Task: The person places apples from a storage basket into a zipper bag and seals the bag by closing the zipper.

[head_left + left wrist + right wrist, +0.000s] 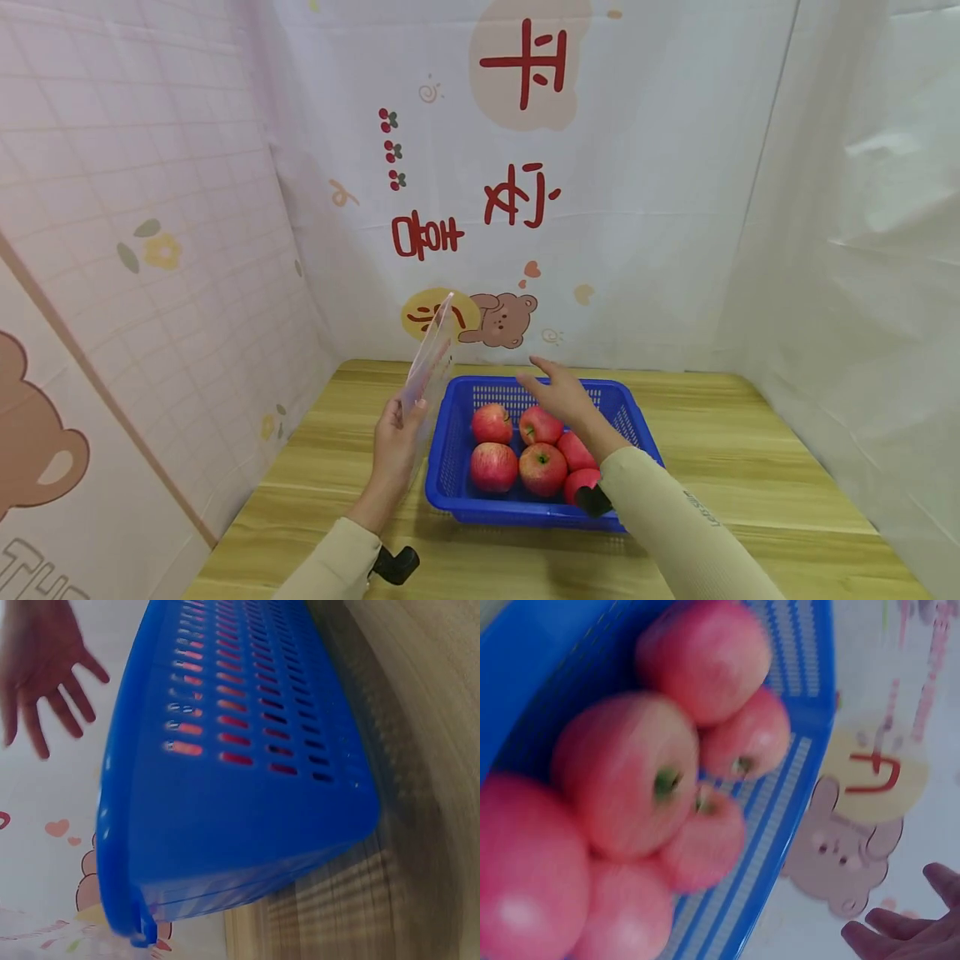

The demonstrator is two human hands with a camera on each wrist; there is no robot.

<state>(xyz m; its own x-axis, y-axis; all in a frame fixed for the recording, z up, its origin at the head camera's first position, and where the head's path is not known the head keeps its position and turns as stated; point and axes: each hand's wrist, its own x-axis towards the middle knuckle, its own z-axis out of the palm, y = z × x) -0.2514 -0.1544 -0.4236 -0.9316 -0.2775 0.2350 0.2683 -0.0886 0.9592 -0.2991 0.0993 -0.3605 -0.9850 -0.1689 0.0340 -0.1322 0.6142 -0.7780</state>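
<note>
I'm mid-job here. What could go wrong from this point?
The thin translucent sheet or bag is held only by the left hand, low on one edge, so its free upper end might flop.

The apples sit loose against each other in the basket; if the right hand lifts one, others could roll.

The black wrist device on the right sleeve looks near the rim and could bump it.

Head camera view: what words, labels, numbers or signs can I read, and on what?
"平安喜": sideways red characters on the white printed backdrop; a fourth, on the round yellow patch, is partly covered.
"TH", cut off: pale printed left-hand cloth.
"Let's Slim", uncertain: cream ribbed right sleeve.
Pink print on the clear flat sheet: too blurred.
</note>
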